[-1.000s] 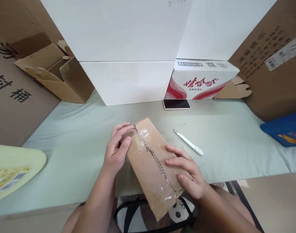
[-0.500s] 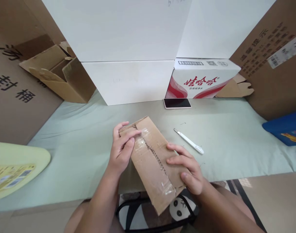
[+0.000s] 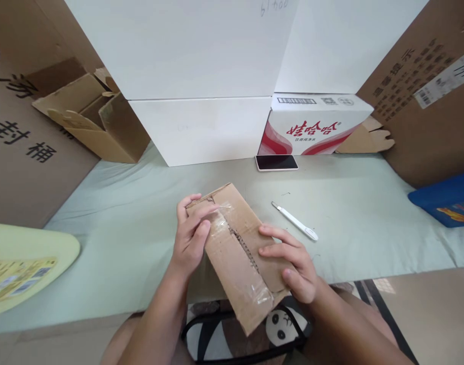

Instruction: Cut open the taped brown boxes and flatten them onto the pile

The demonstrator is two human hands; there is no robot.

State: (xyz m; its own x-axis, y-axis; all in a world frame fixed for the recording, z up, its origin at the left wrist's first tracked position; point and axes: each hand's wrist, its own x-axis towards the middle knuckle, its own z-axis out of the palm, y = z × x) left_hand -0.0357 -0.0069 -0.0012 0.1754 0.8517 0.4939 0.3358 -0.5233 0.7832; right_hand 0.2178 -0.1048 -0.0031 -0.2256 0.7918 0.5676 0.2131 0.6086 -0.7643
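Note:
A small brown cardboard box [image 3: 237, 253] lies slanted over the near edge of the pale green table [image 3: 125, 223], its top seam cut through clear tape. My left hand [image 3: 192, 235] grips the box's far left corner, fingers curled over the taped flap. My right hand [image 3: 291, 261] rests on the right flap, fingers laid along it and thumb at the box's near edge. A white scalpel-like knife [image 3: 296, 221] lies on the table just right of the box, apart from both hands.
A phone [image 3: 276, 162] lies face up in front of a red-and-white printed carton [image 3: 315, 124]. Large white boxes [image 3: 201, 76] stand behind. An open brown carton [image 3: 91, 119] is at the far left, a blue pack [image 3: 445, 200] at right, a yellow-green board [image 3: 23, 266] at left.
My left fingers have slid further over the far corner of the box and lifted the flap slightly. The box and right hand have barely shifted.

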